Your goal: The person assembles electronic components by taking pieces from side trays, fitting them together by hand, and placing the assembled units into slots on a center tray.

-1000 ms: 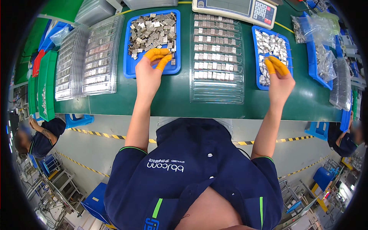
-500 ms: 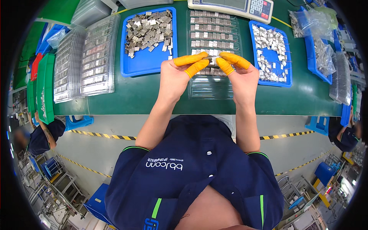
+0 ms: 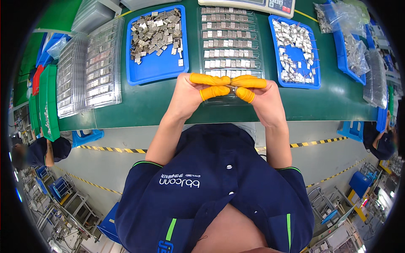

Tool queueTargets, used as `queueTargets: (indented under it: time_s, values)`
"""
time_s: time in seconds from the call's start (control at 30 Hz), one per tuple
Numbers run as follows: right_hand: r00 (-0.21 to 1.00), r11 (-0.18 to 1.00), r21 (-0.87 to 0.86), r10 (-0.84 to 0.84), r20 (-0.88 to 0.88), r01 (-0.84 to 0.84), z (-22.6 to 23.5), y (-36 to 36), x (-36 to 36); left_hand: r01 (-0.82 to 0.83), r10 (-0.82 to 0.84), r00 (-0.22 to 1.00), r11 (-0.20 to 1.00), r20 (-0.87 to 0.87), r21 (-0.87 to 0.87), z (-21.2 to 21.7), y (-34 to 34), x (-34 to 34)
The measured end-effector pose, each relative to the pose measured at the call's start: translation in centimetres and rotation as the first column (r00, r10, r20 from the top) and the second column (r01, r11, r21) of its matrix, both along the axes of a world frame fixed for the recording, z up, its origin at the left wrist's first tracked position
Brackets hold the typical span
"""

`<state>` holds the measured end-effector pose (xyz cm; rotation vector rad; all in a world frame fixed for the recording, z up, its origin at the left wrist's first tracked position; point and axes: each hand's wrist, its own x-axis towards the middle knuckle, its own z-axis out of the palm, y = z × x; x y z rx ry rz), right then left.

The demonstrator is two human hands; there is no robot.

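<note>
My left hand [image 3: 190, 93] and my right hand [image 3: 262, 96] meet over the near end of a clear plastic tray [image 3: 206, 102]. Yellow finger covers sit on the thumbs and forefingers. Pinched between both hands' fingertips is a small metal piece [image 3: 232, 89], mostly hidden by the fingers. Rows of small silvery and white block-shaped parts [image 3: 228, 43] fill the tray beyond my hands. To the left, a blue tray [image 3: 158, 75] holds a heap of flat metal pieces [image 3: 154, 33]. On the right, another blue tray [image 3: 298, 63] carries white parts with thin wire leads [image 3: 291, 36].
Stacked clear trays of parts [image 3: 103, 71] stand at the left, beside green bins [image 3: 49, 105]. A scale with a keypad [image 3: 280, 5] is at the back. Bagged parts in a blue bin [image 3: 352, 69] lie far right. The green table's front edge [image 3: 139, 125] runs before me.
Both hands have come nearer to me, toward the tray's near end, with fingertips still together on the small piece. The view has shifted slightly.
</note>
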<state>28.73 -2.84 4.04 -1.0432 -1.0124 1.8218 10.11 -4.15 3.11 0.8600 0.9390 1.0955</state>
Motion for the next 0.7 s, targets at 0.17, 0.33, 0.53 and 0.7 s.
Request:
queueTargets:
  time_s: [0.17, 0.33, 0.53, 0.7]
  values:
    - [0.989, 0.990, 0.072, -0.128, 0.081, 0.122, -0.6, -1.1, -0.4, -0.073, 0.076, 0.995, 0.996, -0.068, 0.052, -0.9, -0.9, 1.0]
    - [0.961, 0.952, 0.267, -0.202, 0.186, 0.149, -0.7, -2.4, 0.0, -0.081, 0.081, 0.997, 0.996, -0.001, -0.024, -0.2, -1.3, 2.5]
    - [0.665, 0.603, 0.797, -0.607, 0.436, 0.028, -1.9, -2.5, 0.2, 0.027, -0.036, 0.978, 0.999, -0.208, -0.047, -1.2, -1.1, 3.1]
    - [0.675, 0.440, 0.890, -0.620, 0.400, -0.123, -2.3, -2.2, 1.0, -0.006, 0.024, 0.965, 0.998, -0.260, 0.070, -1.9, -1.3, 4.0]
